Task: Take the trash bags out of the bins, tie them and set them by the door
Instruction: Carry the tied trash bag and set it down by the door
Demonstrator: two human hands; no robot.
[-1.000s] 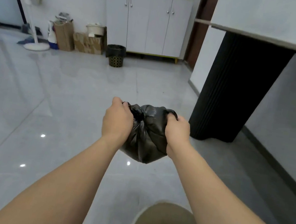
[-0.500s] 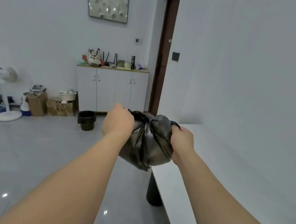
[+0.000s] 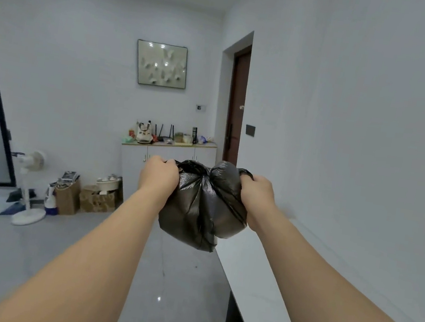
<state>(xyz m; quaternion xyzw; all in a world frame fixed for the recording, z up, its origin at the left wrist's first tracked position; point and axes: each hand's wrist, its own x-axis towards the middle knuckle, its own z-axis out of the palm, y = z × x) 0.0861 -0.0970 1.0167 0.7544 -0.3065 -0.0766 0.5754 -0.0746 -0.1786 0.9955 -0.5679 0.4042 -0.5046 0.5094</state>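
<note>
Up front, the left hand [image 3: 158,177] and right hand [image 3: 257,197] each pinch a gathered corner of the black trash bag [image 3: 200,208], held in the air above the grey floor [image 3: 26,257]. Its bulging contents are hidden. Beyond stand the white cabinet [image 3: 133,165] and dark door [image 3: 236,103].

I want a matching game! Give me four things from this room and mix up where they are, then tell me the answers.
Things:
1. bag
2. fan
3. picture
4. door

Places:
A. hangs on the far wall, above the cabinet
B. held up between the left hand and the right hand
C. dark brown, in the opening right of the cabinet
D. stands on the floor at the left, beside the boxes

Pairs: 1-B, 2-D, 3-A, 4-C
</note>
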